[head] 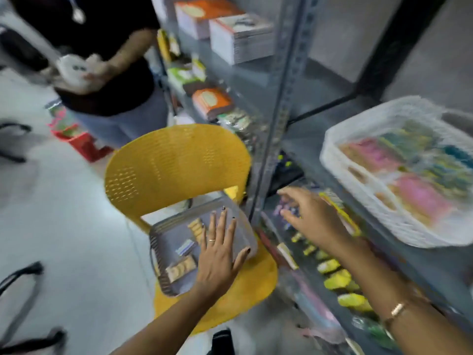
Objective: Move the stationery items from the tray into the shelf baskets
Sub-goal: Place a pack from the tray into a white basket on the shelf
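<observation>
Grey tray (163, 254) lies slanted on yellow chair (176, 162); left hand (217, 257) flat, right hand (312, 216) grip released

grey tray (163, 242) on chair, white shelf basket (358, 201)

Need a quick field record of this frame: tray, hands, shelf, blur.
tray: grey tray on the seat of the yellow chair, a few small packets left in it
left hand: spread flat over the tray, fingers open, holding nothing
right hand: reaching into the lower shelf, fingers open, contents unclear
shelf basket: white basket on the shelf above, holds colourful packs
bystander: person standing behind the chair
image: motion-blurred
</observation>
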A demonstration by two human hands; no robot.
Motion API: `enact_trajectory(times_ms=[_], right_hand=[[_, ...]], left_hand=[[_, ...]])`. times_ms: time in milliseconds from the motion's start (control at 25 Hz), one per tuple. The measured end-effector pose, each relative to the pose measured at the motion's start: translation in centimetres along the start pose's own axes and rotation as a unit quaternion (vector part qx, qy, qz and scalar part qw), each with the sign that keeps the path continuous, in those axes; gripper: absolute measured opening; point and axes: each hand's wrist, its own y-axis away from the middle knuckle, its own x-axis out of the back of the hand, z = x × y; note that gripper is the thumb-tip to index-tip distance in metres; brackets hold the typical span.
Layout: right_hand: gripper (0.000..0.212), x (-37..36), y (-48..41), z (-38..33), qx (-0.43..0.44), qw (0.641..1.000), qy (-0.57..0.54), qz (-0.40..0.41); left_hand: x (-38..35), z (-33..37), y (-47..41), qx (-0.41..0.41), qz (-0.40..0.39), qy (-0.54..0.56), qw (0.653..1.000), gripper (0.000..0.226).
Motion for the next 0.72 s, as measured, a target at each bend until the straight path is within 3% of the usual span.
enact_trajectory(times_ms=[160,280,400,560,720], right_hand=[[0.042,-16.2,-7.6,0.0,-0.004,0.987,0.023,-0.162],[0.042,-26.0,-10.9,0.4,-0.015,0.976,0.016,-0.216],[0.045,-34.5,-13.4,1.3,-0.027,0.972,0.017,-0.231],[0.071,-40.1,-14.7,1.4,-0.064,0.971,0.041,-0.228],[0.066,-42.1,-15.0,1.5,-0.088,0.971,0.091,-0.205]], left_hand=[[-4.8,-10.2,4.1,0.097,-0.081,-0.056,0.99,0.071],[-9.2,-14.2,6.2,0.13,-0.152,-0.073,0.977,0.077],[-13.1,-16.6,7.8,0.147,-0.184,-0.068,0.969,0.075],[-15.7,-17.8,9.4,0.164,-0.197,-0.055,0.965,0.076],[-16.3,-18.0,9.9,0.174,-0.203,-0.049,0.962,0.078]])
